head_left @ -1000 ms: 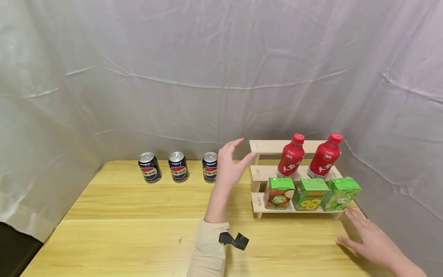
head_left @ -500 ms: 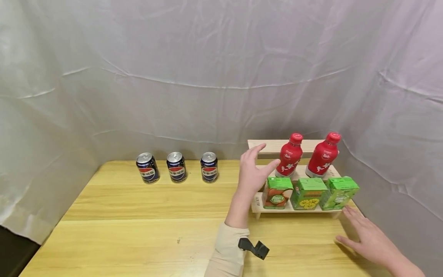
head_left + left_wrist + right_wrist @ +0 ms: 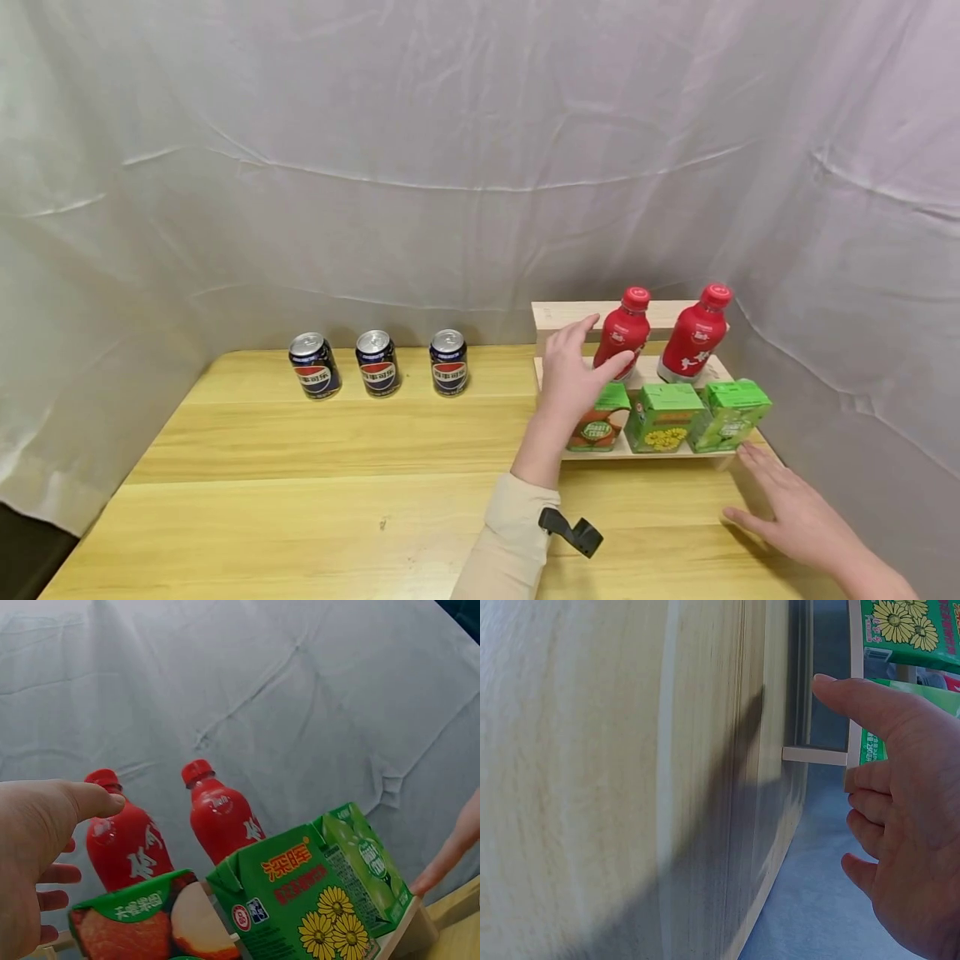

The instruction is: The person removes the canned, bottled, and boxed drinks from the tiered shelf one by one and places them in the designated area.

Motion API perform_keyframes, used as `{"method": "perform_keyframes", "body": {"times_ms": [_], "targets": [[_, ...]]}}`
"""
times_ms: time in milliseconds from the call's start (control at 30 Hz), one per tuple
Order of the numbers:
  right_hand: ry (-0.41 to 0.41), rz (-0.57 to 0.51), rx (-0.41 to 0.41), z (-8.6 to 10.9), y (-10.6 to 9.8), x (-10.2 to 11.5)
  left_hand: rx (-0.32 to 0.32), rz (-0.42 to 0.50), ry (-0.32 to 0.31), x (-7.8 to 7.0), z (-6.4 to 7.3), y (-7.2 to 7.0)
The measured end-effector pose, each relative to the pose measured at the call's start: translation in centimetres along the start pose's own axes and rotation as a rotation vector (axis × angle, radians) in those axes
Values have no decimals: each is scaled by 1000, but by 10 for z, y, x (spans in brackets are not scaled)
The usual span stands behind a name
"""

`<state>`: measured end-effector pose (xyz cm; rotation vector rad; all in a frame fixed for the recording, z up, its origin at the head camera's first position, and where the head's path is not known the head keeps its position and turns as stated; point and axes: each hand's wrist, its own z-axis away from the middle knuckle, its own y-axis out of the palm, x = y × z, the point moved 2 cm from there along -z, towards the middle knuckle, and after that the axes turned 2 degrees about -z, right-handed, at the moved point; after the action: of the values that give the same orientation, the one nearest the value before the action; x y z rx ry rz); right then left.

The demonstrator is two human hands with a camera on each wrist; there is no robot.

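Observation:
My left hand (image 3: 573, 375) is held over the left end of a three-tier wooden display shelf (image 3: 551, 315), fingers and thumb spread beside the left red bottle (image 3: 622, 329). In the left wrist view the thumb passes in front of that bottle (image 3: 124, 847); whether it touches cannot be told. A second red bottle (image 3: 693, 337) stands to its right on the middle tier. Below are a brown-and-green drink carton (image 3: 597, 429), partly hidden by my left wrist, a carton with yellow flowers (image 3: 663, 425) and a light green carton (image 3: 729, 417). My right hand (image 3: 798, 512) lies with extended fingers at the shelf's right front corner.
Three dark blue Pepsi cans, the left (image 3: 315, 371), middle (image 3: 378, 371) and right (image 3: 449, 371), stand in a row at the back left of the wooden table (image 3: 300, 517). Grey cloth (image 3: 375, 208) hangs behind and along both sides.
My left hand has moved right, from beside the rightmost can to the left red bottle. The right hand stays at the shelf corner. The view has shifted slightly.

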<state>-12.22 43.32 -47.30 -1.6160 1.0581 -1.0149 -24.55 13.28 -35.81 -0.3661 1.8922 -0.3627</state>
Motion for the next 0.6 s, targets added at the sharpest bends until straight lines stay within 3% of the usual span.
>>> {"method": "perform_keyframes", "body": {"times_ms": [267, 600], "targets": [[14, -1, 23, 0, 0, 1, -10, -141, 29, -2, -9, 13], [4, 3, 3, 0, -1, 1, -33, -363, 84, -10, -17, 19]]}}
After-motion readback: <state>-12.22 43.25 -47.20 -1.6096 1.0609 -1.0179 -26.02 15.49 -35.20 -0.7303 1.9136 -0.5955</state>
